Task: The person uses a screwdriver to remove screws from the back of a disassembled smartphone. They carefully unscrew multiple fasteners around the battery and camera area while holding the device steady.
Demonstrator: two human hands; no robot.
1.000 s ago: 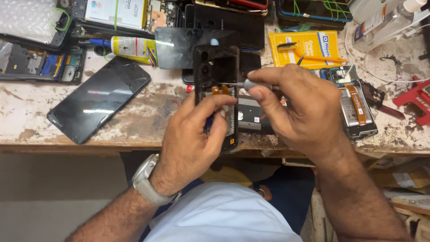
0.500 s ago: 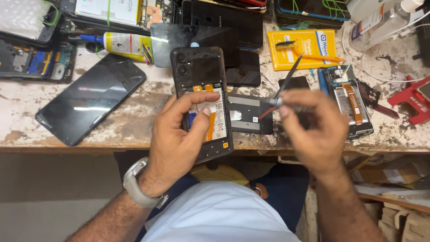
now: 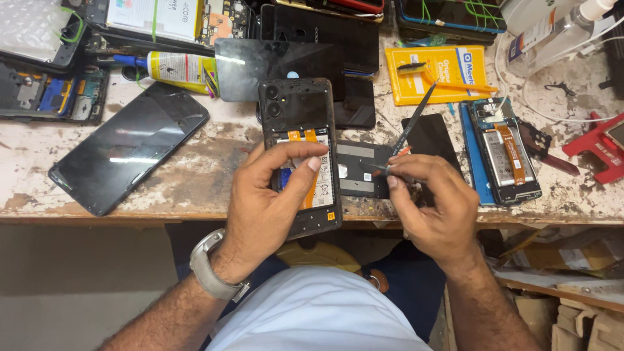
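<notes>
My left hand grips an opened black phone with its back cover off, showing the battery and orange flex cables; my thumb lies across the battery. My right hand sits to the right of the phone and pinches a thin dark tool whose free end points up and away from me. A silver watch is on my left wrist.
On the worn workbench lie a black phone screen at left, a second opened phone at right, a yellow packet, a glue tube, a red holder and several phone parts along the back.
My right hand has drawn away from the phone to the right and lowered. The left hand has shifted the phone slightly, with the thumb now resting across the battery.
</notes>
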